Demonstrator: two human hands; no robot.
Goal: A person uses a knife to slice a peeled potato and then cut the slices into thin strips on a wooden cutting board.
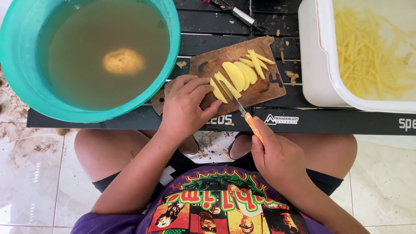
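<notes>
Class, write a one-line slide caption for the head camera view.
Left hand steadies pale potato slices on a brown wooden cutting board while right hand cuts with an orange-handled knife.

White printed labels (282,119) — along the black table's front edge (346,123).
</notes>
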